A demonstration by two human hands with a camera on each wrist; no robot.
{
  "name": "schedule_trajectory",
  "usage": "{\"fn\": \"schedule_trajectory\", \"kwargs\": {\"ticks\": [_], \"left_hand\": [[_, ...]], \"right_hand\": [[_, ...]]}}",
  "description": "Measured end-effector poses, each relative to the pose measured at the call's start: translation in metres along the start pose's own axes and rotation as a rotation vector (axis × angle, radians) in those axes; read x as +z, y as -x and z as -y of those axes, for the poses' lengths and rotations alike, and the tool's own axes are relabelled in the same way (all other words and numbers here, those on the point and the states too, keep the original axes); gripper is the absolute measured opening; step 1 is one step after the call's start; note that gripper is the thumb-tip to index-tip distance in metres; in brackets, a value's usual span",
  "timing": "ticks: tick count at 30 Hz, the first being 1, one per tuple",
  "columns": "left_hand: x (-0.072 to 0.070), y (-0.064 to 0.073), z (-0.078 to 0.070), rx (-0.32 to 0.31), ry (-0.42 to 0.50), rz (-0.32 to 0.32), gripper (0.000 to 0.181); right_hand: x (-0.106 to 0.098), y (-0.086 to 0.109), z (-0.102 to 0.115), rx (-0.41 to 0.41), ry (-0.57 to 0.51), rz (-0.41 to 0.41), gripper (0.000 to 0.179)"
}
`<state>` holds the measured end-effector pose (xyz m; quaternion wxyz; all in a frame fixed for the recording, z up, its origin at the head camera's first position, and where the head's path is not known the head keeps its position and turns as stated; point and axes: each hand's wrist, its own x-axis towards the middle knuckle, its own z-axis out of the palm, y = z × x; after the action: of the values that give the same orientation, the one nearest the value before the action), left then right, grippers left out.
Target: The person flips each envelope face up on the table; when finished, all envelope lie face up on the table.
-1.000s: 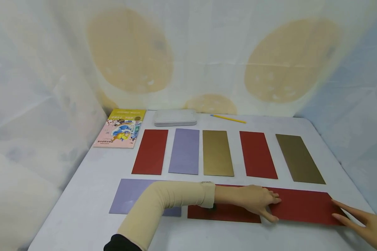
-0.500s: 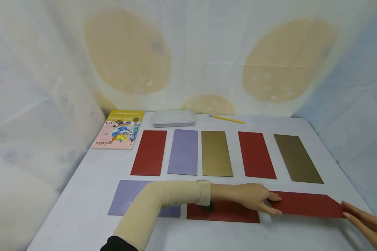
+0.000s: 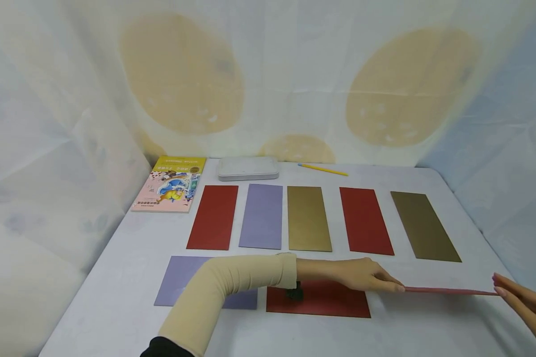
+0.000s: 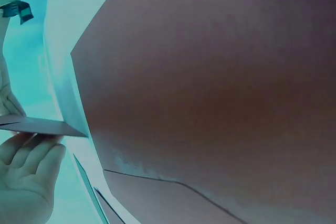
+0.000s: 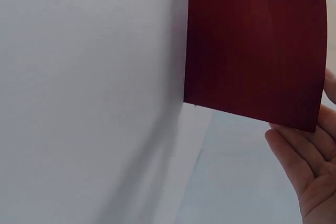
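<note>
A red card [image 3: 451, 291] is raised off the table and seen almost edge-on in the head view. My left hand [image 3: 366, 276], reaching across in a beige sleeve, pinches its left end. My right hand [image 3: 524, 302] pinches the opposite end between thumb and fingers. In the right wrist view the raised red card [image 5: 254, 45] shows its broad face, its lower corner in the right hand [image 5: 315, 161]. Beneath my left forearm lie another red card [image 3: 319, 300] and a lilac card [image 3: 183, 282], both partly hidden by the arm.
Behind the hands runs a row of flat cards: red [image 3: 212, 218], lilac [image 3: 261, 216], gold [image 3: 309, 219], red [image 3: 366, 221] and olive [image 3: 426, 227]. A picture book [image 3: 169, 186], a pale flat case [image 3: 248, 168] and a yellow pencil [image 3: 323, 169] lie along the white table's back.
Both hands have lifted the red card from the table and tipped it, so its broad face has turned to an edge-on line. The other cards stay in place.
</note>
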<state>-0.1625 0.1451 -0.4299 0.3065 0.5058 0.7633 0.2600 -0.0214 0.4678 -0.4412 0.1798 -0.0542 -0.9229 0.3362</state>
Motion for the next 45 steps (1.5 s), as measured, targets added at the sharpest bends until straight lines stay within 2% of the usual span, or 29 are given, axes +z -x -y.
{"fn": "schedule_trajectory", "kwargs": {"ticks": [4,8,10,15,16,18,21,24,28,31,33,37,40,45], "left_hand": [[-0.002,0.002,0.001,0.011,0.037,0.005,0.036],[-0.004,0.004,0.003,0.064,-0.021,-0.043,0.041],[-0.006,0.005,0.004,0.151,-0.078,-0.091,0.048],[-0.012,0.006,0.007,0.476,-0.2,-0.22,0.064],[-0.013,0.006,0.008,0.52,-0.212,-0.234,0.064],[-0.015,0.007,0.008,0.565,-0.22,-0.247,0.061],[-0.018,0.008,0.009,0.578,-0.229,-0.258,0.057],[-0.02,0.008,0.011,0.577,-0.265,-0.275,0.053],[-0.022,0.007,0.015,0.559,-0.294,-0.288,0.052],[-0.022,0.005,0.019,0.553,-0.246,-0.303,0.053],[-0.022,0.004,0.022,0.535,-0.241,-0.321,0.054],[-0.023,0.002,0.025,0.473,-0.269,-0.357,0.059],[-0.023,-0.001,0.028,0.422,-0.324,-0.377,0.062],[-0.024,-0.005,0.035,0.39,-0.313,-0.402,0.065]], "right_hand": [[-0.001,-0.006,0.005,-0.024,0.001,0.016,0.038],[-0.002,-0.012,0.006,-0.046,0.029,0.02,0.038],[-0.002,-0.015,0.006,-0.059,0.044,0.015,0.038],[-0.002,-0.022,0.007,-0.093,0.06,0.004,0.038],[-0.002,-0.024,0.008,-0.095,0.066,0.001,0.037],[-0.001,-0.027,0.009,-0.066,0.1,0.013,0.041],[-0.002,-0.033,0.012,-0.023,0.139,0.026,0.044],[-0.002,-0.038,0.012,-0.022,0.133,0.033,0.044],[0.0,-0.042,0.01,-0.067,0.041,0.027,0.041],[0.004,-0.041,0.008,-0.122,-0.054,-0.003,0.044],[0.006,-0.04,0.007,-0.167,-0.116,-0.024,0.05],[0.009,-0.037,0.003,-0.218,-0.141,-0.034,0.054],[0.01,-0.036,-0.001,-0.221,-0.146,-0.022,0.054],[0.011,-0.036,-0.007,-0.188,-0.135,-0.005,0.055]]}}
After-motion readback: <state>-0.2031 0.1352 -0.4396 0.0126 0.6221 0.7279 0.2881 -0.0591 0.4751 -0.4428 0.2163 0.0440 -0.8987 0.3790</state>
